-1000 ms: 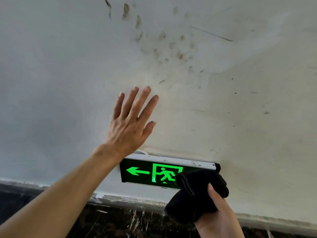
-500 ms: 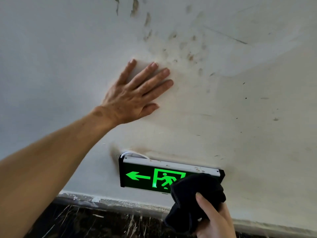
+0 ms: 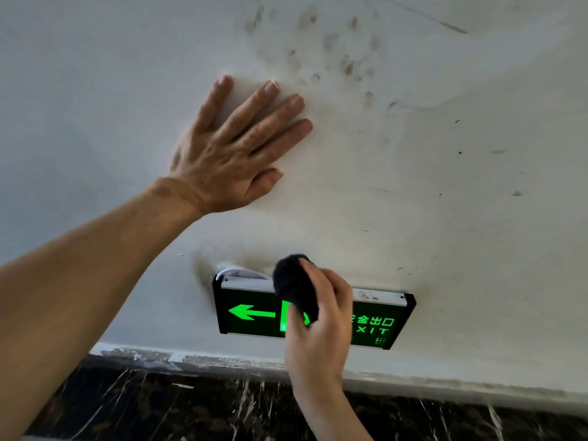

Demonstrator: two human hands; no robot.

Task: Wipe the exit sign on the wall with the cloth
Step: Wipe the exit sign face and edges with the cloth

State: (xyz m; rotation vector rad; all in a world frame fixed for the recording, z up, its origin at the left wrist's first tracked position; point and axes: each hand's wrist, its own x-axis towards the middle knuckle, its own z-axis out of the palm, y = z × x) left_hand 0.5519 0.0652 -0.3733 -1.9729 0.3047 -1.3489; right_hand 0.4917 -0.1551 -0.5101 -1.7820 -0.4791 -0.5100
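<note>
The exit sign (image 3: 248, 313) is a black box with a green arrow and green letters, fixed low on the white wall. My right hand (image 3: 321, 332) covers the sign's middle and grips a bunched black cloth (image 3: 294, 288), which presses on the sign's top edge and upper face. The running-figure symbol is mostly hidden behind the hand and cloth. My left hand (image 3: 232, 154) lies flat on the wall above the sign, fingers spread, holding nothing.
The white wall (image 3: 445, 202) carries brown smudges above and right of my left hand, plus small dark specks. A white cable loops out behind the sign's top left corner. Below the sign runs a dark marbled skirting band (image 3: 159, 405).
My right hand has carried the cloth up and left from the sign's right end onto its top middle, uncovering the lettering. My left hand rose, then settled flat on the wall.
</note>
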